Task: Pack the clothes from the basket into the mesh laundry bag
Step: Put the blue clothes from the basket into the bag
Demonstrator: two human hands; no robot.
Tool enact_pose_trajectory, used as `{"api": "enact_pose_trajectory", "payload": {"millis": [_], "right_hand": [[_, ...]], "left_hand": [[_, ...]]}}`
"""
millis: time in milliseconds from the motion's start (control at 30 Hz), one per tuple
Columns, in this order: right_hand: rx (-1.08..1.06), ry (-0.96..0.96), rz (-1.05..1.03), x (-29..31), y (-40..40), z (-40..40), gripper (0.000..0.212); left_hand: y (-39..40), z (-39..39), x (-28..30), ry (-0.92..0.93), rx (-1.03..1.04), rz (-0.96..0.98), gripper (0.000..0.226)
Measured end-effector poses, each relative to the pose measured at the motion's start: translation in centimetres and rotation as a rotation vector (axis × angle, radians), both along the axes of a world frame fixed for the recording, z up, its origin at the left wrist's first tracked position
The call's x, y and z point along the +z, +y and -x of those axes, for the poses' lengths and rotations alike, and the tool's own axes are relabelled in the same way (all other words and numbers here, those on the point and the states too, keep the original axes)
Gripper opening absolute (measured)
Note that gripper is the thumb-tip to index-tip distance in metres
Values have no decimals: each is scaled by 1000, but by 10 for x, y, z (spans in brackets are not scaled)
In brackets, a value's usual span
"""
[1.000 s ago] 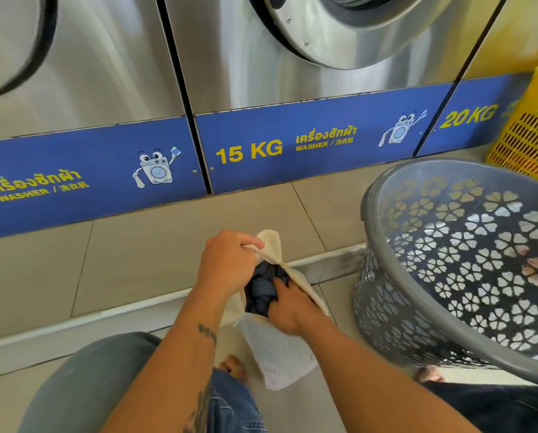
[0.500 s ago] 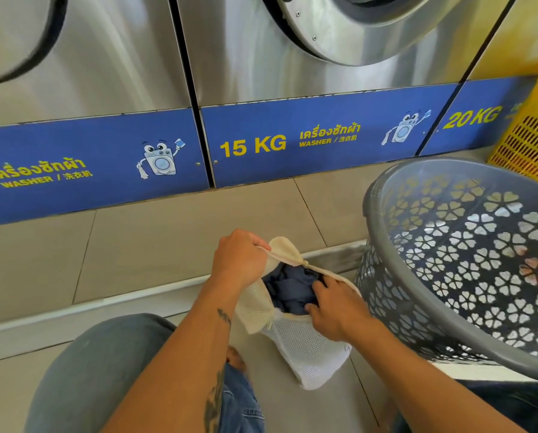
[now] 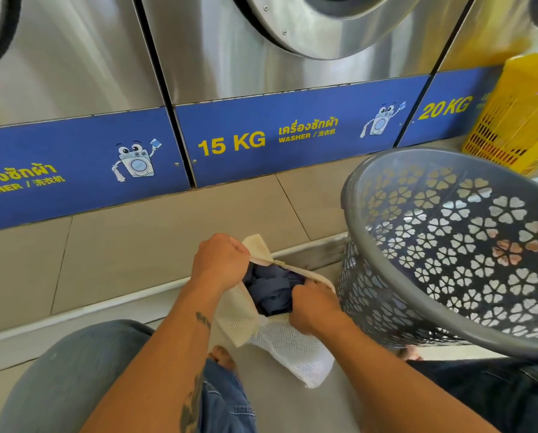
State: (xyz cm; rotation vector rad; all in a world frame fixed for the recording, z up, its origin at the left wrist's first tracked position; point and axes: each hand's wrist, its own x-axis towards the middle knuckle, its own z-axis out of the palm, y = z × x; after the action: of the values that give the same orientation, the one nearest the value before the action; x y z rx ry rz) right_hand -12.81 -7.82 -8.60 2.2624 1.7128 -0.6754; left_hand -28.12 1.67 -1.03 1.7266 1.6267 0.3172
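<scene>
Left hand (image 3: 219,260) gripped the mesh laundry bag (image 3: 280,342) rim at lower centre; right hand (image 3: 313,307) pinched the opposite edge, fingertips hidden. Dark clothes (image 3: 272,287) partly visible inside; grey basket (image 3: 449,314) cut off right.

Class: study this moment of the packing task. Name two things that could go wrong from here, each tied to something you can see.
1. The dark clothes bulge at the mesh laundry bag mouth; if the left hand or right hand loosens its grip on the rim, they might spill onto the floor.
2. The grey basket stands tilted close beside the right hand; a bump might tip it.
</scene>
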Motion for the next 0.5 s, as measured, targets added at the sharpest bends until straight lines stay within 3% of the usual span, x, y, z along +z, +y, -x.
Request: {"api": "enact_pose_trajectory", "payload": {"millis": [133,167,233,333,400,500], "right_hand": [[5,128,-521,4,5,15,40],[39,206,-520,1,3,16,47],[126,300,-255,-9,-5,18,63],[147,245,142,-24,-13,18,70],[86,352,135,-19,-8,17,58],[-121,473,-253,2,11,10,40]], "left_hand": [[2,-3,3,21,-20,13,33],[3,-4,4,23,-19,16,32],[2,-5,5,34,-23,16,31],[-3,-5,2,83,-51,33,28],[-5,-2,0,113,-58,51,27],[-5,0,-1,136,-79,70,26]]}}
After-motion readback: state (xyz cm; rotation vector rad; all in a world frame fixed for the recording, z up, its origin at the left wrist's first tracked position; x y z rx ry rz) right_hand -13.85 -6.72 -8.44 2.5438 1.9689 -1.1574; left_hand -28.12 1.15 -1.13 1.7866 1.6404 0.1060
